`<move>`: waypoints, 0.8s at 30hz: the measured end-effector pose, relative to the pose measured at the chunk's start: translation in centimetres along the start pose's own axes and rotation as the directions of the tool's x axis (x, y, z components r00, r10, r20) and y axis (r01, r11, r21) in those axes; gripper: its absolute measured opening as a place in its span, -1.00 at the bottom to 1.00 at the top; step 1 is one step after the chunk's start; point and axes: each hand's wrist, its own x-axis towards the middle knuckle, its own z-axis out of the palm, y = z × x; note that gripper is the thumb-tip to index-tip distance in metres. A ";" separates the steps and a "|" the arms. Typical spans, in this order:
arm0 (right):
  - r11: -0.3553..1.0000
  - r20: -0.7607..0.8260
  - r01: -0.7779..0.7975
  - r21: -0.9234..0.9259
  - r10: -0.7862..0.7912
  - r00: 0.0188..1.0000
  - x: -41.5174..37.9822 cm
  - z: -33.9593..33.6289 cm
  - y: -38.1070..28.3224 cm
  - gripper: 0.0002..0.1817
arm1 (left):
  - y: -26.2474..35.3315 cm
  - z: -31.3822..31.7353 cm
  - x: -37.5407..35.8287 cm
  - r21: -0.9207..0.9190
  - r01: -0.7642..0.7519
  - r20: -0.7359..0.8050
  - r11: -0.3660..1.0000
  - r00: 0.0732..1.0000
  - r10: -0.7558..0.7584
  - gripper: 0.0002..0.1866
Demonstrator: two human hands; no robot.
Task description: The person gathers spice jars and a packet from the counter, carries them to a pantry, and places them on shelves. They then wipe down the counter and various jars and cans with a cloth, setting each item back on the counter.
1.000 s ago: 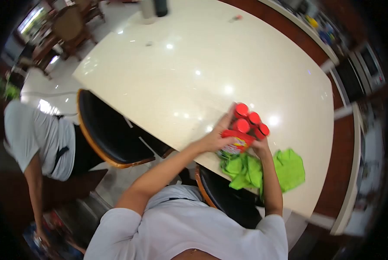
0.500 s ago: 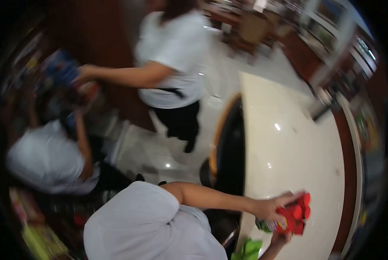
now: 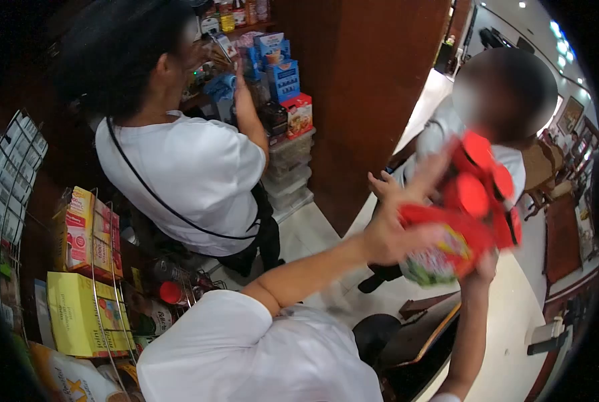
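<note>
A pack of red-lidded containers point(image 3: 470, 194) in red wrapping with a green lower part is raised in front of me, blurred by motion. My left hand point(image 3: 396, 231) is against its left side, fingers spread over the wrapping. Beneath its right side, my right hand point(image 3: 483, 268) grips the pack, with most of its fingers hidden. Beyond the pack stands a person in a white shirt point(image 3: 510, 164), partly covered by it. That person's hand point(image 3: 380, 184) shows behind my left hand, fingers apart; contact with the pack cannot be made out.
At left, another person in a white shirt point(image 3: 185, 181) faces shelves with blue boxes point(image 3: 282, 80) and a red box point(image 3: 298, 115) above clear drawers point(image 3: 289, 167). A wire rack with yellow boxes point(image 3: 78, 315) is beside me. A pale counter point(image 3: 513, 335) runs along the right.
My view has swung round. The pack has gone from over the counter to up in front of a person. My left hand has shifted from its top to its side.
</note>
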 end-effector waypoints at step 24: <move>0.812 0.583 -0.192 0.551 -0.210 0.785 28.9 23.1 8.4 -0.60 | 0.7 -21.9 5.1 0.324 0.246 -0.614 0.914 0.789 0.006 -0.26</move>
